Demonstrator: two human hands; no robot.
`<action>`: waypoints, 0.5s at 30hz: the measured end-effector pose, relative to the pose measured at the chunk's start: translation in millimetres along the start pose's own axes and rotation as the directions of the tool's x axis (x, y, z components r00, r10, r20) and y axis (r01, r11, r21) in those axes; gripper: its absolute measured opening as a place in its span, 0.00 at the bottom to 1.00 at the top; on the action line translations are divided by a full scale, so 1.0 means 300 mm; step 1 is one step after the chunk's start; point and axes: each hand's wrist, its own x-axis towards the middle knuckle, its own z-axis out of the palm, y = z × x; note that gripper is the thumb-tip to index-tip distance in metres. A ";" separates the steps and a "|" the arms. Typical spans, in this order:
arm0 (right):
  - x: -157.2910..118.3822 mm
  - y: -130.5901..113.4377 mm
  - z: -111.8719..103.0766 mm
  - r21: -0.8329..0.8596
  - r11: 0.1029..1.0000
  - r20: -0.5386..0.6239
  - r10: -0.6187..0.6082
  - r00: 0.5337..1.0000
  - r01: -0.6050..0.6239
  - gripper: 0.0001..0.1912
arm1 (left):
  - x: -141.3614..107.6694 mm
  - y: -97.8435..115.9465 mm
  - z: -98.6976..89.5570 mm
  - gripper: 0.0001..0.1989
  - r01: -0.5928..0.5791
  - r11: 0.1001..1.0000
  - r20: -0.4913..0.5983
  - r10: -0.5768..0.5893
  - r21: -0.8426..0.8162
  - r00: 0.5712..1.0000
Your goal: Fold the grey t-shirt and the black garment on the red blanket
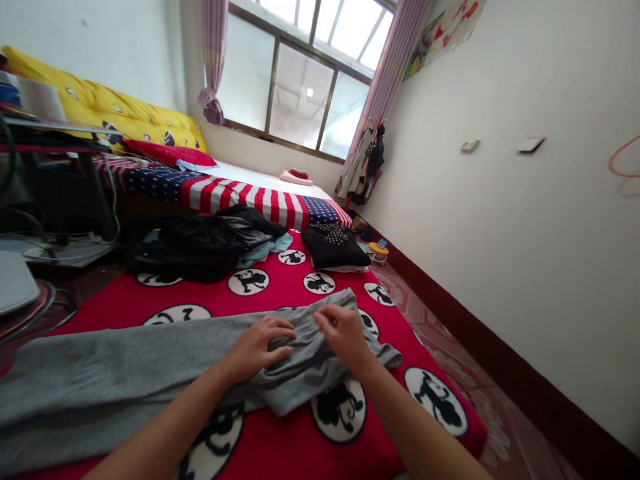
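Note:
A long grey garment (130, 360) lies stretched across a red blanket (280, 447) with round black-and-white figures. Its left part runs out of the frame, and its right part is bunched in soft folds. My left hand (260, 347) rests on the folds with its fingers apart. Close by on the right, my right hand (343, 331) is closed at the garment's upper right part, with thumb and fingertips pressed together on the grey cloth. The cloth shows between and below both hands.
Dark clothes lie in a loose heap (200, 243) at the blanket's far left. A folded black stack (335, 248) sits at its far right. Beyond stands a bed with a striped cover (250, 199). On the right are a small yellow stool (379, 251) and a white wall.

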 end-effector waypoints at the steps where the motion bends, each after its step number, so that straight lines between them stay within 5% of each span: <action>1: 0.028 0.061 -0.024 -0.059 0.990 -0.110 0.119 0.987 -0.126 0.08 | 0.001 0.003 0.000 0.14 0.002 1.000 0.000 -0.002 0.012 1.000; 3: 0.076 0.188 -0.062 -0.109 0.938 -0.238 0.297 0.925 -0.329 0.04 | 0.003 0.007 -0.001 0.13 0.011 1.000 -0.005 -0.010 0.025 1.000; 7: 0.122 0.367 -0.060 -0.064 0.870 -0.253 0.460 0.851 -0.489 0.07 | 0.003 0.005 0.001 0.13 -0.008 0.999 0.001 0.008 0.052 1.000; 15: 0.108 0.395 -0.032 0.021 0.854 -0.195 0.514 0.835 -0.521 0.14 | -0.009 -0.010 0.016 0.28 0.028 0.996 -0.103 -0.019 0.088 0.995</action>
